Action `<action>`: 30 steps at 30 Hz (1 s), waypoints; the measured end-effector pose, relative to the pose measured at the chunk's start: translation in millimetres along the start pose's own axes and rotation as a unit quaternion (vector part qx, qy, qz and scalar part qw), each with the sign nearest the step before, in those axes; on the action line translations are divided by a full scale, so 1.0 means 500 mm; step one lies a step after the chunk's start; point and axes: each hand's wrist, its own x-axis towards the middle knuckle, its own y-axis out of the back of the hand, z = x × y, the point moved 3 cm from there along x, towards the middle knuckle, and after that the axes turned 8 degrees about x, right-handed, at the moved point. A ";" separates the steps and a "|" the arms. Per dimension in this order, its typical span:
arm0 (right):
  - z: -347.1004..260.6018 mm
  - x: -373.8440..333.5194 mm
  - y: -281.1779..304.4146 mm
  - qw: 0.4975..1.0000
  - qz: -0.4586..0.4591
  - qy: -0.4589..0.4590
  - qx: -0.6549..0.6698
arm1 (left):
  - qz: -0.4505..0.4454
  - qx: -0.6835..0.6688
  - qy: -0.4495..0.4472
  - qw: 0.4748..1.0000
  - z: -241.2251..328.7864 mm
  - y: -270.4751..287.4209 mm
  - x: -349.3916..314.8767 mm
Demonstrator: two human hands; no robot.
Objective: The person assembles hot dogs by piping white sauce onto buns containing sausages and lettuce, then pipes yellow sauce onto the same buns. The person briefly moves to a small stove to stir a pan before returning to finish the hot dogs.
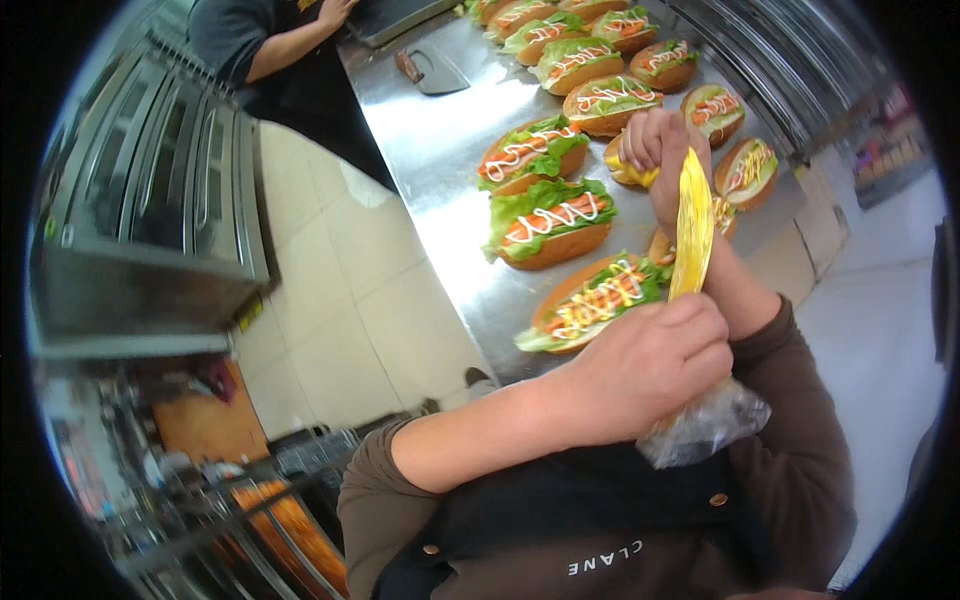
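I am looking down from the head camera, and both of my hands are gripping a clear piping bag (692, 225) of yellow sauce, which is slanting above the right part of the metal counter (440, 200). My left hand (660, 350) is clenching it low down by the counter's near edge, and slack plastic (705, 430) is hanging below the fist, in front of the dark apron (600, 490). My right hand (665, 145) is curling tightly around its upper part over a bun (625, 165) toward the counter's right edge. A yellow patch (645, 178) is showing below those fingers; I cannot tell whether it is bag or sauce.

Toward the near left corner, a hot dog (590, 305) is carrying yellow and white zigzags over its sausage. Farther along toward the left edge, two hot dogs (550, 225) are bearing white lines only. More filled buns (580, 65) are lying toward the far edge. A scraper (442, 72) is resting near the far left corner, and a co-worker (265, 45) is standing beyond the left edge.
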 end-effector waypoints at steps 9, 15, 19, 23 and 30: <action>0.025 -0.015 -0.137 0.978 0.177 0.088 -0.064 | 0.010 -0.033 -0.088 0.996 -0.032 0.165 -0.112; -0.008 -0.096 -0.131 0.940 0.294 0.130 -0.117 | -0.122 -0.125 -0.156 0.972 -0.025 0.146 -0.130; -0.015 -0.129 -0.113 0.922 0.341 0.128 -0.129 | -0.198 -0.135 -0.196 0.951 -0.045 0.140 -0.121; -0.007 -0.128 -0.110 0.910 0.367 0.151 -0.122 | -0.261 -0.148 -0.215 0.929 -0.072 0.161 -0.101; 0.056 -0.115 -0.121 0.894 0.409 0.149 -0.105 | -0.260 -0.224 -0.269 0.900 -0.121 0.187 -0.072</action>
